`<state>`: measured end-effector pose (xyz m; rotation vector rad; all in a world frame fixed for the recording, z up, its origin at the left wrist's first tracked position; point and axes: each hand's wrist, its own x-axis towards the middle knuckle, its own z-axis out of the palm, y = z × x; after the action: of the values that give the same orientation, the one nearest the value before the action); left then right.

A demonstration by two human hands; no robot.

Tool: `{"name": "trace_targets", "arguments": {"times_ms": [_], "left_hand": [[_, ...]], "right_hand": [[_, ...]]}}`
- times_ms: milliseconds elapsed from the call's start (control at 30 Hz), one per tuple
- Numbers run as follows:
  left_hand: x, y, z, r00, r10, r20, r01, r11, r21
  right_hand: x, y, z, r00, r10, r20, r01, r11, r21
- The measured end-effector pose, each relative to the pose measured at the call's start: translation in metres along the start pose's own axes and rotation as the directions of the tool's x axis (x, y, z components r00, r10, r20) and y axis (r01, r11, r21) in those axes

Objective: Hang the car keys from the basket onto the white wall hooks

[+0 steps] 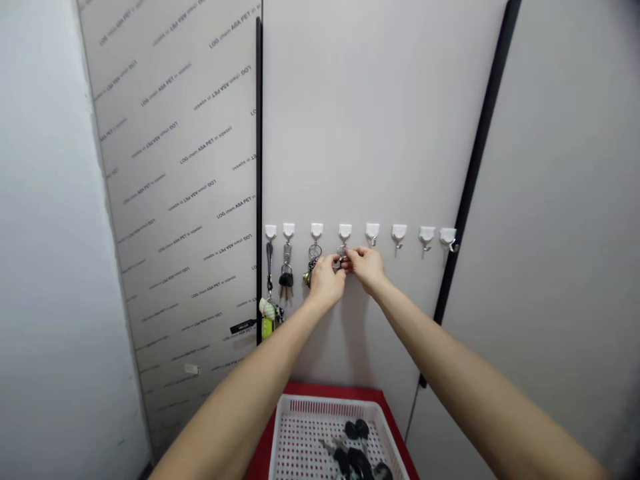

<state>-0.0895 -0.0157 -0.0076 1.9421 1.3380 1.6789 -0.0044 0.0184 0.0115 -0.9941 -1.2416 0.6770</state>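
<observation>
A row of white wall hooks (371,232) runs across a pale panel. Both my hands meet just under the fourth hook (345,231). My left hand (326,280) and my right hand (367,267) are closed in a pinch on a key ring (341,257) that hangs at that hook. Key bunches hang from the three hooks to the left: one with a green tag (269,319), one with black fobs (286,278), one with a ring (313,257). The hooks to the right are bare.
Below, a white perforated basket (300,433) with several black-headed keys (356,453) sits on a red surface (265,447). A film-covered panel with printed text (185,200) stands at the left. Black vertical strips (475,167) divide the wall panels.
</observation>
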Motion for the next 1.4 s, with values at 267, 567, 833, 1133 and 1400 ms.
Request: {"name": "trace_targets", "arguments": {"times_ms": [267, 567, 833, 1133, 1400], "left_hand": [[-0.099, -0.066, 0.007, 0.983, -0.086, 0.162, 0.108, 0.985, -0.132], [-0.215, -0.142, 0.045, 0.778, -0.267, 0.568, 0.152, 0.958, 0.242], [-0.216, -0.146, 0.044, 0.743, -0.306, 0.595, 0.077, 0.922, 0.379], [-0.195, -0.128, 0.042, 0.836, -0.253, 0.487, 0.303, 0.953, -0.027], [-0.136, -0.084, 0.057, 0.764, -0.255, 0.593, 0.572, 0.693, -0.439]], "right_hand": [[-0.069, 0.081, -0.039, 0.979, -0.013, 0.203, 0.072, 0.956, -0.284], [-0.186, 0.185, -0.071, 0.780, 0.275, 0.563, 0.390, 0.489, -0.780], [-0.192, 0.195, -0.066, 0.767, 0.300, 0.567, 0.279, 0.641, -0.715], [-0.166, 0.176, -0.070, 0.765, 0.357, 0.536, -0.236, 0.930, -0.283], [-0.111, 0.102, -0.070, 0.858, 0.250, 0.448, -0.150, 0.957, -0.248]]}}
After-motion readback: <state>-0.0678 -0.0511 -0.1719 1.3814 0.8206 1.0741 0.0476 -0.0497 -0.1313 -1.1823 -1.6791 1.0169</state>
